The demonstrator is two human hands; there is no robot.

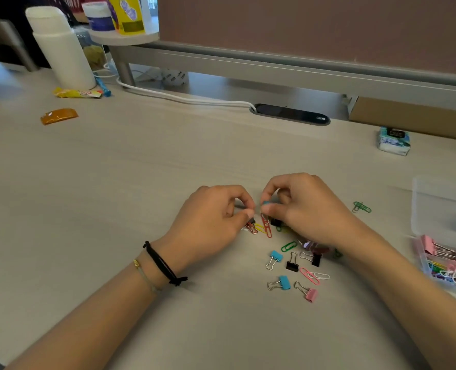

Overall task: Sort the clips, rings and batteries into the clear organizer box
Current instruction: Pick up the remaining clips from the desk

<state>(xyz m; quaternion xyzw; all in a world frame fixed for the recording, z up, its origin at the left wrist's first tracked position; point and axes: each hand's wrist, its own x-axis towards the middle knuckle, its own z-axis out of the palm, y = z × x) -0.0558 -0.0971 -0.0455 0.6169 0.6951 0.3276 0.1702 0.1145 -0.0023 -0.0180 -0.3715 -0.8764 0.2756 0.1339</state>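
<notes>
desk [115,169]: pale wood-grain top, a pink partition behind it, both forearms stretched over it.
organizer box [441,273]: clear plastic, at the right edge, partly out of frame; pink binder clips and mixed paper clips sit in its near compartments.
white bottle [61,49]: upright at the far left, snack wrappers lying near its base.
tissue pack [393,141]: far right, well apart from the clips.
left hand [211,222]: fingers curled, thumb and forefinger pinching something small and dark over the pile; what it is, i cannot tell.
right hand [304,206]: fingers curled, pinching a small blue clip [266,203] just beside the left fingertips.
loose clips: blue, black and pink binder clips [292,263] and coloured paper clips scattered on the desk below the hands.
green paper clip [362,206]: alone, between the right hand and the box.
</notes>
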